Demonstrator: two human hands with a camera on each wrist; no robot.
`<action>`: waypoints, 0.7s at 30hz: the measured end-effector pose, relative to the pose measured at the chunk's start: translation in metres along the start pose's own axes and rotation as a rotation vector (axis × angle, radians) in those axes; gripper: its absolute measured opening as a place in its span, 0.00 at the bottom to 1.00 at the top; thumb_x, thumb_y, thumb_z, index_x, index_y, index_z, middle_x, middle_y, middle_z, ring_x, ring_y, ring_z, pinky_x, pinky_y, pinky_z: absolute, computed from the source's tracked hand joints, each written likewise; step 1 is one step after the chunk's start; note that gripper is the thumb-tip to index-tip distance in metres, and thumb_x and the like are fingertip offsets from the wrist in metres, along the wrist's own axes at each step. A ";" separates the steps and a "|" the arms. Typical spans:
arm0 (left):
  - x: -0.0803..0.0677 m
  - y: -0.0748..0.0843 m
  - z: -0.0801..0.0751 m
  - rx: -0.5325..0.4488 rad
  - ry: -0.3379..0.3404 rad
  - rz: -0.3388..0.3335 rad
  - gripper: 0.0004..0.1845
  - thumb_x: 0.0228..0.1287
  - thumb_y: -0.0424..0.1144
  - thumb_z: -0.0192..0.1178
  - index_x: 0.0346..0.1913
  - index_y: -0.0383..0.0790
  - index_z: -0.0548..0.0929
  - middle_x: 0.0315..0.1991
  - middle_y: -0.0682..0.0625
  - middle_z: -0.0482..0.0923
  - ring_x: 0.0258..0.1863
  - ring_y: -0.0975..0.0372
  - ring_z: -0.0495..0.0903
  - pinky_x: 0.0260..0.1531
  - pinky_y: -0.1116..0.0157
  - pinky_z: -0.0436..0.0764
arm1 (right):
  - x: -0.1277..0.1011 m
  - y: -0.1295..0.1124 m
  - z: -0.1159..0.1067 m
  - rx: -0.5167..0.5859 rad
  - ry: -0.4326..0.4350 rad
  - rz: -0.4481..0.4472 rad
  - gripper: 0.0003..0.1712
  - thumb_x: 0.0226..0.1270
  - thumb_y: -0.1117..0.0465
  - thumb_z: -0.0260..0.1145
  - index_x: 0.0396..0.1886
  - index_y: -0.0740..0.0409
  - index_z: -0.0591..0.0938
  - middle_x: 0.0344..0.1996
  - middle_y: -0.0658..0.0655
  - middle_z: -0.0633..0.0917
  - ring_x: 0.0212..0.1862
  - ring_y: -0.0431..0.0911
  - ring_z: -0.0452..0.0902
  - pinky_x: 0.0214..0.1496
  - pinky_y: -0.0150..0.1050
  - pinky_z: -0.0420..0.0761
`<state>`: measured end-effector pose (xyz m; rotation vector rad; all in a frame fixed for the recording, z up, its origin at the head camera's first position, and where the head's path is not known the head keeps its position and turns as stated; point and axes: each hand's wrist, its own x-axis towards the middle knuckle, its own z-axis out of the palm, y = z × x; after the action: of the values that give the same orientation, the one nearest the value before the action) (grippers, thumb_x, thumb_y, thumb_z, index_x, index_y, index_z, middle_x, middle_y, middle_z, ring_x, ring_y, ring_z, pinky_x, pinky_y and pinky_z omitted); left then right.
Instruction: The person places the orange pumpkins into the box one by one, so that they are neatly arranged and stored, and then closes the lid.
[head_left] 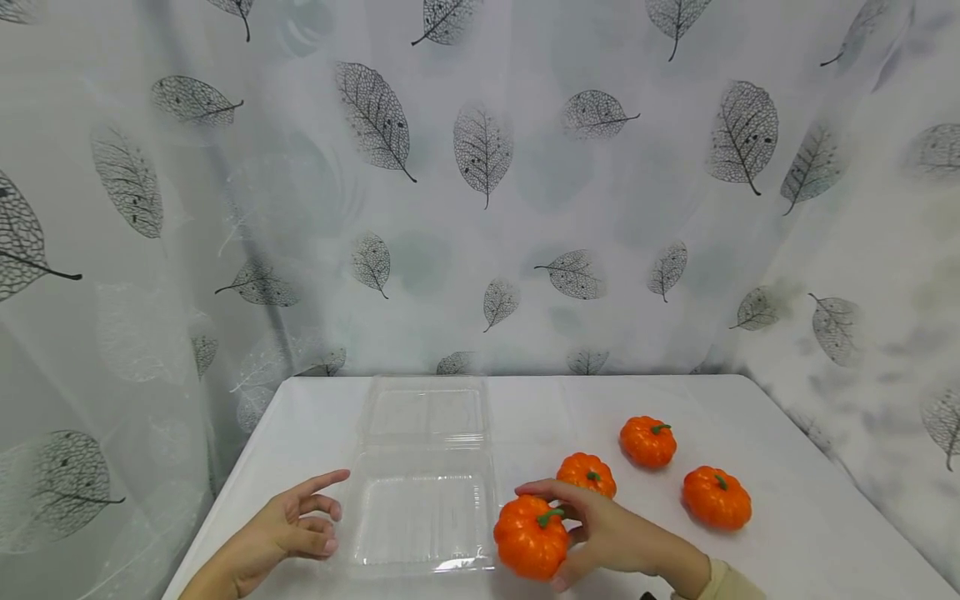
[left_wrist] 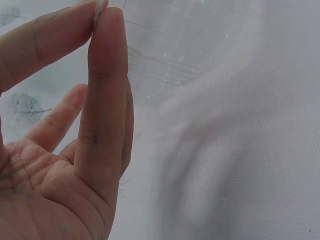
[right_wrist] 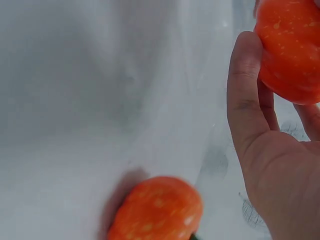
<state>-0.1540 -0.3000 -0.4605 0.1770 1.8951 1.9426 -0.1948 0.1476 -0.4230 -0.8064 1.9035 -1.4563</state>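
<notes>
My right hand (head_left: 600,525) grips a small orange pumpkin (head_left: 531,537) with a green stem, at the right edge of a clear plastic container (head_left: 423,567). The same pumpkin (right_wrist: 292,50) shows between thumb and fingers in the right wrist view. The container lies with its lid (head_left: 427,383) folded back behind it. At its left side, my left hand (head_left: 281,525) pinches a thin clear edge between thumb and finger, as the left wrist view shows. Behind the right hand sits another pumpkin (head_left: 585,473), partly covered.
Two more orange pumpkins, one farther back (head_left: 647,443) and one to the right (head_left: 716,498), sit on the white table (head_left: 810,533). A leaf-patterned curtain (head_left: 525,208) hangs behind the table and along its sides.
</notes>
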 end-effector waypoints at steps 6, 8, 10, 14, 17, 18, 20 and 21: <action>0.000 -0.001 0.000 0.014 0.008 -0.002 0.42 0.54 0.25 0.61 0.70 0.45 0.54 0.45 0.42 0.66 0.36 0.58 0.76 0.42 0.54 0.76 | 0.028 -0.018 0.013 0.036 -0.036 -0.028 0.46 0.43 0.64 0.76 0.64 0.43 0.66 0.59 0.52 0.70 0.56 0.54 0.68 0.48 0.43 0.76; -0.001 0.000 0.000 0.015 0.011 -0.008 0.42 0.53 0.25 0.61 0.70 0.46 0.54 0.45 0.41 0.66 0.35 0.58 0.76 0.42 0.54 0.76 | 0.037 -0.024 0.017 0.055 -0.038 -0.032 0.47 0.42 0.65 0.76 0.64 0.43 0.66 0.59 0.53 0.70 0.56 0.53 0.68 0.48 0.43 0.76; -0.001 0.001 0.001 0.011 0.015 -0.017 0.43 0.53 0.25 0.62 0.70 0.47 0.55 0.45 0.41 0.66 0.35 0.58 0.76 0.42 0.54 0.76 | 0.046 -0.030 0.021 0.080 -0.036 -0.035 0.47 0.42 0.65 0.76 0.64 0.44 0.66 0.59 0.53 0.70 0.56 0.52 0.68 0.48 0.43 0.76; -0.001 0.003 0.001 0.007 0.024 -0.032 0.43 0.53 0.26 0.62 0.70 0.47 0.55 0.45 0.41 0.66 0.34 0.58 0.76 0.41 0.54 0.76 | 0.063 -0.040 0.028 0.141 -0.016 -0.035 0.45 0.43 0.66 0.76 0.62 0.48 0.66 0.58 0.54 0.70 0.56 0.51 0.69 0.48 0.43 0.76; 0.000 0.003 0.002 -0.002 0.025 -0.033 0.42 0.54 0.26 0.62 0.70 0.44 0.54 0.44 0.41 0.67 0.34 0.58 0.77 0.41 0.54 0.77 | 0.075 -0.046 0.032 0.165 0.023 -0.028 0.44 0.42 0.65 0.76 0.62 0.50 0.66 0.58 0.53 0.70 0.56 0.51 0.69 0.49 0.43 0.76; 0.000 0.003 0.002 -0.004 0.025 -0.033 0.42 0.54 0.26 0.62 0.70 0.44 0.54 0.44 0.40 0.67 0.34 0.58 0.77 0.41 0.53 0.77 | 0.078 -0.048 0.034 0.164 0.037 -0.023 0.44 0.43 0.65 0.76 0.61 0.50 0.66 0.58 0.52 0.71 0.56 0.50 0.70 0.49 0.43 0.76; 0.000 0.003 0.003 -0.004 0.022 -0.031 0.42 0.54 0.26 0.61 0.70 0.42 0.54 0.44 0.39 0.67 0.34 0.57 0.77 0.42 0.52 0.77 | 0.085 -0.051 0.036 0.161 0.067 -0.012 0.43 0.42 0.63 0.77 0.60 0.50 0.67 0.56 0.52 0.71 0.54 0.50 0.70 0.48 0.43 0.76; 0.000 0.003 0.003 -0.005 0.019 -0.028 0.42 0.54 0.26 0.61 0.70 0.42 0.53 0.44 0.39 0.67 0.34 0.57 0.77 0.42 0.52 0.76 | 0.088 -0.052 0.037 0.158 0.081 -0.007 0.43 0.42 0.62 0.77 0.60 0.50 0.67 0.56 0.52 0.72 0.54 0.50 0.71 0.48 0.44 0.76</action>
<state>-0.1532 -0.2970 -0.4575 0.1299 1.8948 1.9366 -0.2166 0.0465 -0.3887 -0.6904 1.8180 -1.6429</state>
